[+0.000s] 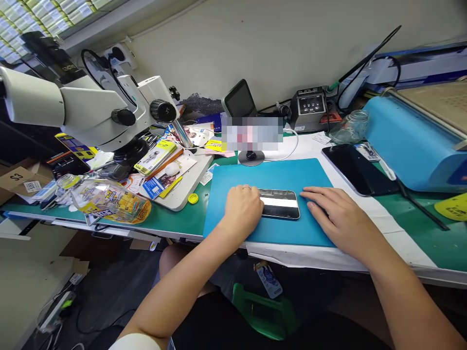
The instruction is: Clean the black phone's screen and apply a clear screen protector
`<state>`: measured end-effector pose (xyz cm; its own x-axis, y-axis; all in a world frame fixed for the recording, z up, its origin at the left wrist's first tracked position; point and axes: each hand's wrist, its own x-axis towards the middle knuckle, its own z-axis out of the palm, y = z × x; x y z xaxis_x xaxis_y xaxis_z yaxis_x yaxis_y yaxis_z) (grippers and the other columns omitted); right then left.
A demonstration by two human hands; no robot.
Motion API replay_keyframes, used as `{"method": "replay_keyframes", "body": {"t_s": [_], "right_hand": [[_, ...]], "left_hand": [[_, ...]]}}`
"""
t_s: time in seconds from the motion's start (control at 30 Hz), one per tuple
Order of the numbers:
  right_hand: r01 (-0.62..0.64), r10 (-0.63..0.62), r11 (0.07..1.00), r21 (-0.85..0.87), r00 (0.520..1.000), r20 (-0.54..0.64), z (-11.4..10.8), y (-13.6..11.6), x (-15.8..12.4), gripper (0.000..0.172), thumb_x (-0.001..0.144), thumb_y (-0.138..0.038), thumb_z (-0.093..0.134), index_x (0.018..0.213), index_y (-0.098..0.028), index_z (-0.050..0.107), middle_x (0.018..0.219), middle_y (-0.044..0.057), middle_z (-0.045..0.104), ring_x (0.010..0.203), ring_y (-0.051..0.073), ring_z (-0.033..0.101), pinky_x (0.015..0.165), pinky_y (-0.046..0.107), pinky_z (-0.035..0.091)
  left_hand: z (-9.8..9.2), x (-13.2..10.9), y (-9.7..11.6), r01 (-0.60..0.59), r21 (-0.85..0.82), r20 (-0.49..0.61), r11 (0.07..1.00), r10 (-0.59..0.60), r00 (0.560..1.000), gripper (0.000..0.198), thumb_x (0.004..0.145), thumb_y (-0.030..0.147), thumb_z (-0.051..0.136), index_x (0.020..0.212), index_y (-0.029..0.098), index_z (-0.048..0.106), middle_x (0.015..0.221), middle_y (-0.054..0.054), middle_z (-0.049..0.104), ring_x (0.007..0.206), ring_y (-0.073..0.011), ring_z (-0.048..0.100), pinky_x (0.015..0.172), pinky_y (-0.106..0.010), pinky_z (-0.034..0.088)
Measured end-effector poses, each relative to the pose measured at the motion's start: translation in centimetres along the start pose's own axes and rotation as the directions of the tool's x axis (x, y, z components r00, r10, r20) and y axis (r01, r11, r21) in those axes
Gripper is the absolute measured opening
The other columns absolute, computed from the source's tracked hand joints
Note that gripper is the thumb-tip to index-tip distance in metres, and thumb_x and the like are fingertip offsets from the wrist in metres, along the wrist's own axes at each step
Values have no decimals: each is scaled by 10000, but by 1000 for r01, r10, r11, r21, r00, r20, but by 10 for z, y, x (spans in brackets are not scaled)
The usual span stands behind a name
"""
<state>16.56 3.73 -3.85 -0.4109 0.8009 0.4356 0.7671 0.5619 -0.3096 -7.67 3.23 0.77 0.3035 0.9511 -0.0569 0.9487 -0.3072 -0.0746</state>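
A smartphone (280,204) lies screen-up on a blue work mat (277,175), its glass mirroring a white band. My left hand (242,209) rests on the phone's left end with the fingers curled over it, a ring on one finger. My right hand (333,214) lies flat on the mat just right of the phone, fingers stretched toward its right end and close to touching it.
A white microscope (91,104) stands at the left above cluttered packets and a plastic bag (109,199). A dark tablet (352,170), glass jar (352,126), soldering station (310,109) and blue machine (412,141) sit at the right. A yellow cap (193,198) lies beside the mat.
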Motion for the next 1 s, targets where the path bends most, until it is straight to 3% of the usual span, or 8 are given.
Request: {"method": "replay_keyframes", "body": {"t_s": [0.13,0.23,0.4,0.5,0.6,0.7,0.87,1.0], "right_hand": [[31,-31,999,-6,1000,4,0,2,-1,407,1075,-359,409,1224,-163,734,1276,161,747,1200,348,672,1048,561,554],[52,-52,999,-1,999,4,0,5,-1,397,1078,-354,404,1221,-183,732,1271,156,749,1199,345,674,1041,563,554],[53,-53,999,10,999,-4,3,8,-3,396,1077,-377,424,1253,-176,717,1302,154,734,1207,347,662,1053,560,542],[33,-33,999,5,999,-1,3,6,-4,405,1078,-387,425,1278,-181,711,1316,141,728,1220,345,653,1069,550,531],[33,-33,999,-1,999,5,2,3,-3,422,1080,-396,418,1294,-182,713,1322,135,723,1219,342,649,1063,537,532],[44,-44,999,-4,999,2,2,2,-3,434,1081,-395,412,1290,-174,721,1313,141,726,1204,340,652,1058,534,533],[63,-63,998,17,998,-12,3,7,-2,420,1074,-368,414,1255,-173,737,1278,155,742,1206,341,659,1064,524,527],[84,-84,996,26,996,-16,3,10,-3,414,1079,-356,410,1245,-162,735,1277,159,744,1190,334,665,1048,515,533]], "left_hand": [[-1,14,49,-137,-48,-27,989,136,990,223,1064,141,484,1054,117,706,1060,-149,745,1043,-270,711,830,-345,513],[-2,21,66,-166,-70,-47,984,163,985,252,1092,197,461,1129,93,687,1078,-165,743,1015,-255,714,818,-336,519],[-2,6,31,-161,-49,-19,986,160,987,236,1087,254,500,1044,139,700,1077,-144,751,1051,-259,717,859,-341,530],[-2,-4,-2,-63,-5,19,998,63,998,221,1073,205,495,1026,140,701,1043,-151,750,1016,-281,730,831,-355,537],[-4,0,-13,7,23,47,1000,-8,999,245,1061,143,456,1041,120,699,1029,-166,747,1007,-294,734,807,-354,536],[-6,15,8,20,13,52,1000,-20,998,255,1051,104,437,1075,84,690,1065,-197,742,1040,-296,728,817,-347,528],[-10,26,69,-75,-50,16,996,76,997,257,1068,137,433,1166,70,661,1123,-191,730,1039,-260,715,828,-313,506],[-10,15,77,-136,-74,3,988,137,991,250,1069,173,460,1189,80,659,1124,-170,729,1033,-245,704,832,-300,498]]}}
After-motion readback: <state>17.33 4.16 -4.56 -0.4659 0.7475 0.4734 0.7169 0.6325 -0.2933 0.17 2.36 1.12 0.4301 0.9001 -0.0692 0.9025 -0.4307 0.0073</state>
